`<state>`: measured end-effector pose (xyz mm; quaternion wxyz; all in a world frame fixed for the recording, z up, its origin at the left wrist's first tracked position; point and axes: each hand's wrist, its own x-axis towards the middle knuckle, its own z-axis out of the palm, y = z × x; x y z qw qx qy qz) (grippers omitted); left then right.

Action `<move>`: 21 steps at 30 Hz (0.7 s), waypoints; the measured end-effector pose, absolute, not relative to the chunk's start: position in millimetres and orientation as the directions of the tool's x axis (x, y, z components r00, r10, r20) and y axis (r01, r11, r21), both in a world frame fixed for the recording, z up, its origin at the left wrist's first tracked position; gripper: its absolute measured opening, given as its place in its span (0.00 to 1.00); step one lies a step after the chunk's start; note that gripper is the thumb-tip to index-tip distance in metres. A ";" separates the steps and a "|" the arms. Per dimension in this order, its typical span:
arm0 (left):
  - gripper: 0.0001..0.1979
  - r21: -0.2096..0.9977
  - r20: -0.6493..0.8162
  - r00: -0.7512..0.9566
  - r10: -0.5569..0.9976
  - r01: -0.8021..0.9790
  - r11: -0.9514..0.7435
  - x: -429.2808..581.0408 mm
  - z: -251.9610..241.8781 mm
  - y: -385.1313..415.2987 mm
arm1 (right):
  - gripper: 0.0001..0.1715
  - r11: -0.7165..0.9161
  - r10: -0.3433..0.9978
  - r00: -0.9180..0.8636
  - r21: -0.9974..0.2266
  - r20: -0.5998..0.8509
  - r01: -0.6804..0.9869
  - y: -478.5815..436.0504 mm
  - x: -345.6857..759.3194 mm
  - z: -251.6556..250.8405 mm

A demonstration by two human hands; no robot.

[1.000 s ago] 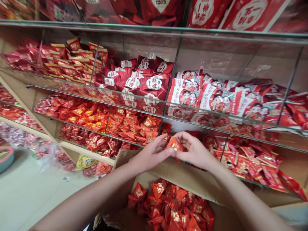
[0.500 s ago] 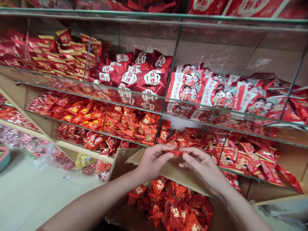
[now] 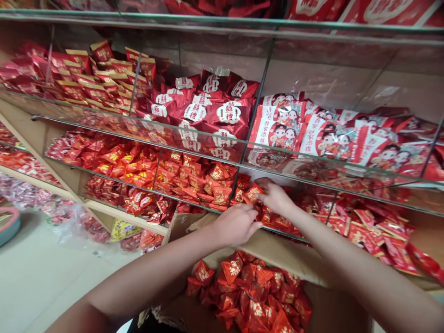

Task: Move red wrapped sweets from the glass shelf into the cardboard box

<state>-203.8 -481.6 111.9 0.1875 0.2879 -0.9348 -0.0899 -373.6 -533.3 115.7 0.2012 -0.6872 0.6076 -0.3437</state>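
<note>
My right hand (image 3: pixel 275 198) reaches into a lower shelf compartment, thumb and fingers closed on a small red candy packet (image 3: pixel 252 192) with gold lettering. That packet sits against other red packets (image 3: pixel 240 190) by the divider. Just below, my left hand (image 3: pixel 237 225) hovers at the glass shelf edge, back upward, thumb apart from the fingers and nothing visible in it. Under my forearms stands an open cardboard box (image 3: pixel 291 259), with a heap of red-and-gold packets (image 3: pixel 243 291) inside.
Glass dividers (image 3: pixel 262 88) split the shelves. Above are white-labelled red packets (image 3: pixel 229 113) and packets with cartoon figures (image 3: pixel 280 125). Gold-edged packets (image 3: pixel 104 69) fill the left. Bagged sweets (image 3: pixel 125 231) lie along the tiled floor (image 3: pixel 69 273), near a teal-and-pink tub (image 3: pixel 9 226).
Both hands were together above the box, pinching a red packet. Now my right hand has moved up into the compartment with a packet, and my left hand has come away from it.
</note>
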 end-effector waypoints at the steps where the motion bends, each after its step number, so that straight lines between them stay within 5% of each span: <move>1: 0.22 0.248 0.239 -0.757 -0.608 -0.557 0.792 -209.3 114.7 -484.0 | 0.19 -0.204 -0.969 0.070 -0.607 0.236 -0.768 -540.2 -367.1 114.0; 6: 0.37 0.232 -0.068 -0.662 -0.747 -0.738 0.633 -228.0 125.7 -487.5 | 0.22 -0.216 -0.971 0.139 -0.456 0.197 -0.863 -555.0 -344.9 102.8; 13: 0.48 0.306 -0.177 -0.597 -0.783 -0.789 0.532 -234.8 129.4 -494.3 | 0.26 -0.151 -0.980 0.084 -0.401 0.180 -0.903 -551.2 -350.9 87.0; 21: 0.54 0.283 -0.334 -0.579 -0.744 -0.814 0.507 -239.6 135.2 -508.1 | 0.19 -0.183 -0.968 0.026 -0.628 0.250 -0.756 -554.1 -354.7 83.7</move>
